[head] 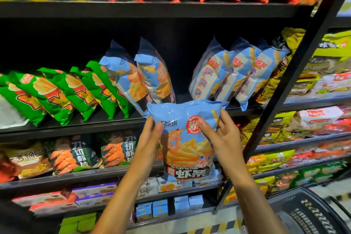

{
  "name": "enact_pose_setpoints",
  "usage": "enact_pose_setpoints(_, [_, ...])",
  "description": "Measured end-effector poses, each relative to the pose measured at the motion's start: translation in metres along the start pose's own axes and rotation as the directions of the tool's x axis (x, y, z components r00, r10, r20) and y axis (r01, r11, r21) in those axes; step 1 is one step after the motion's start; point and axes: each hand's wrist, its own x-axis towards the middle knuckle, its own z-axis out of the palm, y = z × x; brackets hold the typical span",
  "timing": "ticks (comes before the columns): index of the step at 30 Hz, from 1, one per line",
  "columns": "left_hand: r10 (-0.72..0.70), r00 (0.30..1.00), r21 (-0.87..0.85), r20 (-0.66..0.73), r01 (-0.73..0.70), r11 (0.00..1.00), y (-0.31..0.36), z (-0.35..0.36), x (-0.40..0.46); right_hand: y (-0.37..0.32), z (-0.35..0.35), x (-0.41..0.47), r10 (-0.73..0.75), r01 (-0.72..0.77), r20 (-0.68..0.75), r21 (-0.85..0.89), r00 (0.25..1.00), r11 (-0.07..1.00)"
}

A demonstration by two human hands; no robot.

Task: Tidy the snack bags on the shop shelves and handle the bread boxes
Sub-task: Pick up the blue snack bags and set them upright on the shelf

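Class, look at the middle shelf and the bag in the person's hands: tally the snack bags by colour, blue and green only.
Blue bags on the shelf: 5
Blue bag held in both hands: 1
Green bags: 5
Total: 11

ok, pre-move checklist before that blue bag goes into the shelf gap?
1. Grip: left hand and right hand both hold the blue shrimp-stick bag by its upper sides: ok.
2. Gap between the blue bags on the left and the blue bags on the right is open: ok.
3. Bag upright, front facing out: ok.
4. Neighbours standing straight: not ok, both groups lean.
5. Depth behind the gap: cannot tell, dark.
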Motion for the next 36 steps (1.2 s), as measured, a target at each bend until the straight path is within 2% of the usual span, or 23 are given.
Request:
enact_pose_setpoints(2, [-0.029, 0.984, -0.012, -0.173, 0.028, 1.0, 0.007, 0.028, -0.002, 0.004, 0.002, -0.007, 0.008, -0.008, 0.007, -0.019, 1.0, 1.0])
enact_pose_setpoints(3, [-0.01, 0.978, -0.053, -0.207, -0.001, 0.999, 0.006, 0.033, -0.006, 0.006, 0.003, -0.011, 0.01, -0.01, 0.016, -0.027, 1.0, 1.0])
enact_pose_setpoints(5, [0.048, 0.969, -0.09, -0.242, -0.072, 0.993, 0.006, 0.038, -0.009, 0.009, 0.001, -0.017, 0.02, -0.019, 0.032, -0.024, 0.999, 1.0])
enact_pose_setpoints(10, [0.012, 0.953, -0.091, -0.303, -0.041, 0.995, 0.005, 0.038, -0.013, 0.011, -0.002, -0.027, 0.044, -0.042, 0.105, -0.016, 0.994, 0.999])
enact_pose_setpoints(12, [0.007, 0.949, -0.086, -0.316, -0.035, 0.996, 0.005, 0.038, -0.015, 0.006, -0.003, -0.027, 0.035, -0.035, 0.065, -0.004, 0.997, 0.999])
enact_pose_setpoints(17, [0.061, 0.953, -0.003, -0.297, -0.065, 0.998, 0.004, 0.039, -0.022, 0.003, -0.005, -0.025, -0.092, 0.073, -0.163, -0.116, 0.982, 0.991])
enact_pose_setpoints(22, [0.009, 0.985, -0.009, -0.17, -0.011, 1.0, 0.007, 0.032, -0.028, 0.008, -0.003, -0.03, -0.066, 0.045, -0.274, -0.081, 0.959, 0.996])
enact_pose_setpoints(27, [-0.058, 0.998, -0.046, -0.022, 0.057, 0.997, 0.017, 0.025, -0.028, 0.013, -0.003, -0.03, -0.077, 0.048, -0.295, -0.104, 0.952, 0.993])
enact_pose_setpoints(30, [-0.045, 0.998, 0.067, 0.035, 0.043, 0.997, 0.019, 0.026, -0.025, 0.012, -0.002, -0.032, -0.084, 0.057, -0.302, -0.1, 0.95, 0.993])
enact_pose_setpoints(32, [-0.05, 0.999, 0.09, 0.013, 0.049, 0.995, 0.019, 0.029, -0.025, 0.011, -0.001, -0.033, -0.078, 0.057, -0.302, -0.079, 0.95, 0.995])
enact_pose_setpoints(34, [-0.067, 0.997, 0.036, -0.036, 0.068, 0.997, 0.016, 0.032, -0.026, 0.011, -0.004, -0.033, -0.074, 0.056, -0.276, -0.072, 0.958, 0.996])
enact_pose_setpoints(36, [-0.065, 0.995, -0.008, -0.07, 0.065, 0.998, 0.014, 0.034, -0.026, 0.013, -0.012, -0.031, -0.082, 0.071, -0.183, -0.068, 0.98, 0.995])
